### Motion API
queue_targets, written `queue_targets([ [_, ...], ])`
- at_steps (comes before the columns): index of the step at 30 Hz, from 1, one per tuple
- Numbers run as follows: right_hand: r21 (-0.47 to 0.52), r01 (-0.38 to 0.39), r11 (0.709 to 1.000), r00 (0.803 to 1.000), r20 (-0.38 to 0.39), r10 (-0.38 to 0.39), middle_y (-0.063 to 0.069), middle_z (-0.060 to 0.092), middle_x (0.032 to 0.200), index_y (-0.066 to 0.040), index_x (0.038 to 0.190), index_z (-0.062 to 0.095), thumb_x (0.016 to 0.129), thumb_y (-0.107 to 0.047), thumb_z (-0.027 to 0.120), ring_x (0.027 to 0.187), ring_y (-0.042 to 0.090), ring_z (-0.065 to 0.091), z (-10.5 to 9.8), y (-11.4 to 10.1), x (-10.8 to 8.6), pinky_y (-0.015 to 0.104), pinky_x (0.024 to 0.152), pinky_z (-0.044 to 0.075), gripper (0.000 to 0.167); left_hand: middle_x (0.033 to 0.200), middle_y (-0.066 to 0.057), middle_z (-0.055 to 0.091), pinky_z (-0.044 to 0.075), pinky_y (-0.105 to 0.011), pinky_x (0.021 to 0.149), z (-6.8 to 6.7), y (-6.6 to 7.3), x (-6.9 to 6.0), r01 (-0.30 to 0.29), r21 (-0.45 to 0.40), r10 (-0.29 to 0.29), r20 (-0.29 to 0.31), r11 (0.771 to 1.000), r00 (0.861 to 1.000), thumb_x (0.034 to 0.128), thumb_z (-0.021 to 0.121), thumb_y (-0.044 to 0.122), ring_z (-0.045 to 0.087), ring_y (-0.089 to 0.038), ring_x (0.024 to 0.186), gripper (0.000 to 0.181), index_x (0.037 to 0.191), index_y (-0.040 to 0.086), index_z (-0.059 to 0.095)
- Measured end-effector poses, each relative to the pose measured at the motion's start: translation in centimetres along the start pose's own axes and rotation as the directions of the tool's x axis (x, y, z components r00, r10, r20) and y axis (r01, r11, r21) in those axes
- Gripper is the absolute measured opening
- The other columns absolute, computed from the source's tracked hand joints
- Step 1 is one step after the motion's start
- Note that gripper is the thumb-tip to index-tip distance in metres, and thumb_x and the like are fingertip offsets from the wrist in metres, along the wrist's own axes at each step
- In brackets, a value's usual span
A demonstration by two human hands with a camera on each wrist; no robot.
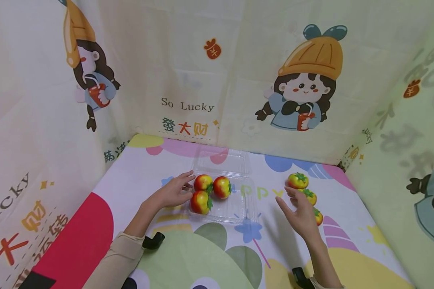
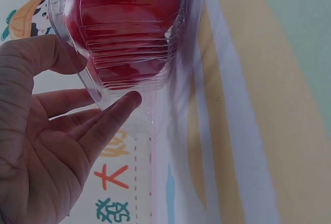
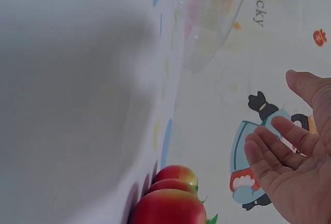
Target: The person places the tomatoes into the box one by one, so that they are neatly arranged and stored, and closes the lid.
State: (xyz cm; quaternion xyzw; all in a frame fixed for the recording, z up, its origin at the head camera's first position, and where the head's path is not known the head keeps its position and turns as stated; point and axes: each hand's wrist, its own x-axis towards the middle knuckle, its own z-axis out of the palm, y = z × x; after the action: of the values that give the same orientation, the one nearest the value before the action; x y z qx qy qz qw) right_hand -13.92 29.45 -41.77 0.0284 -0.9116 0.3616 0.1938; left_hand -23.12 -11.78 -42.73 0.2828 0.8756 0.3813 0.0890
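The left hand [image 1: 171, 192] was at the left side of a clear, ribbed plastic box [image 1: 240, 210], its thumb and fingers apart and loosely extended beside the rim; how firmly they touched it was hard to tell, since see-through plastic overlapped the thumb tip in the left wrist view. Inside the box, at its left half, three round, glossy red-and-yellow fruits with green leafy tops [image 1: 200, 202] sat close together. The left wrist view showed red through the ribbed wall, blurred by reflections and cut off at the top edge. The box's transparent lid [image 1: 222, 162] lay folded back behind it, its outline faint against the printed surface [image 1: 126, 184].

The right hand [image 1: 301, 214] was held up with its fingers relaxed and apart, gripping nothing, near three more fruits of the same kind [image 1: 298, 180] in a row on the surface, right of the box. In the head view that hand covered parts of the middle and nearest ones; in the right wrist view the row was cut off by the bottom edge. A black curved piece [image 1: 153, 241] showed at the left wrist, beside a beige sleeve [image 1: 112, 257].
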Motion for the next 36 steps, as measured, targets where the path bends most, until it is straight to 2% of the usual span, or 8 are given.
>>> queue_targets([
  [2,-0.007,-0.015,1.000,1.000,-0.005,0.015,0.022,0.063,0.131,0.005,0.131,0.060,0.092,-0.021,0.077,0.116,0.040,0.063,-0.2,0.2,-0.1,0.002,0.095,0.040,0.050,0.163,-0.024,0.031,0.053,-0.048,0.103,0.0,-0.1,0.0,0.001,0.000,-0.001,-0.001,1.000,1.000,0.0927,0.058,0.010,0.066,-0.033,0.121,0.064,0.152,-0.007,0.041],
  [4,-0.023,-0.039,0.999,0.999,-0.009,0.039,0.021,0.064,0.129,0.004,0.131,0.060,0.092,-0.022,0.077,0.114,0.039,0.064,-0.4,0.2,-0.2,0.005,0.092,0.045,0.050,0.163,-0.024,0.031,0.053,-0.047,0.103,0.0,-0.1,-0.1,0.006,-0.004,-0.006,-0.001,1.000,1.000,0.0928,0.058,0.010,0.065,-0.033,0.121,0.064,0.152,-0.007,0.041],
  [7,-0.050,-0.081,0.995,0.997,-0.011,0.080,0.020,0.065,0.128,0.001,0.133,0.060,0.092,-0.025,0.077,0.113,0.040,0.065,-0.7,0.3,-0.4,0.031,0.096,0.055,0.051,0.164,-0.023,0.031,0.053,-0.047,0.102,0.0,-0.1,-0.1,0.013,-0.007,-0.013,-0.001,1.000,1.000,0.0927,0.058,0.011,0.065,-0.033,0.121,0.065,0.153,-0.007,0.041],
  [9,-0.065,-0.098,0.993,0.995,-0.016,0.097,0.021,0.065,0.127,0.001,0.134,0.060,0.092,-0.026,0.076,0.114,0.040,0.065,-1.0,0.3,-0.5,0.050,0.098,0.052,0.052,0.164,-0.023,0.031,0.053,-0.047,0.102,0.0,0.0,-0.1,0.014,-0.008,-0.014,-0.003,1.000,1.000,0.0928,0.059,0.011,0.065,-0.033,0.122,0.065,0.153,-0.006,0.041],
  [10,-0.070,-0.100,0.993,0.995,-0.018,0.099,0.021,0.066,0.127,0.002,0.134,0.060,0.092,-0.026,0.076,0.114,0.040,0.064,-1.1,0.4,-0.5,0.053,0.098,0.050,0.052,0.164,-0.023,0.031,0.053,-0.047,0.102,0.0,0.0,-0.1,0.013,-0.007,-0.013,-0.003,1.000,1.000,0.0928,0.059,0.011,0.065,-0.033,0.122,0.065,0.153,-0.006,0.041],
  [16,-0.103,-0.071,0.992,0.997,-0.047,0.067,0.022,0.066,0.123,0.004,0.132,0.060,0.092,-0.022,0.077,0.111,0.039,0.064,-1.7,1.2,-0.7,0.045,0.095,0.053,0.051,0.163,-0.024,0.031,0.053,-0.047,0.102,0.0,0.0,-0.1,-0.003,-0.012,0.003,-0.006,1.000,1.000,0.0928,0.058,0.010,0.066,-0.033,0.121,0.064,0.152,-0.007,0.041],
  [23,-0.115,-0.118,0.986,0.993,-0.014,0.117,0.025,0.059,0.132,0.005,0.136,0.056,0.094,-0.028,0.074,0.117,0.044,0.061,-2.8,1.7,-1.1,0.058,0.099,0.049,0.057,0.162,-0.025,0.031,0.054,-0.047,0.102,0.2,-0.2,0.1,-0.017,-0.027,0.017,-0.015,0.999,1.000,0.0926,0.056,0.010,0.066,-0.033,0.120,0.063,0.151,-0.009,0.042],
  [36,-0.112,-0.190,0.975,0.982,0.000,0.191,0.030,0.053,0.135,0.007,0.137,0.054,0.092,-0.027,0.077,0.120,0.046,0.055,-3.9,3.0,-1.8,0.062,0.103,0.044,0.061,0.163,-0.024,0.031,0.053,-0.047,0.102,0.2,0.0,0.1,0.001,-0.037,-0.002,-0.018,0.999,1.000,0.0926,0.056,0.011,0.066,-0.033,0.121,0.063,0.151,-0.008,0.042],
])
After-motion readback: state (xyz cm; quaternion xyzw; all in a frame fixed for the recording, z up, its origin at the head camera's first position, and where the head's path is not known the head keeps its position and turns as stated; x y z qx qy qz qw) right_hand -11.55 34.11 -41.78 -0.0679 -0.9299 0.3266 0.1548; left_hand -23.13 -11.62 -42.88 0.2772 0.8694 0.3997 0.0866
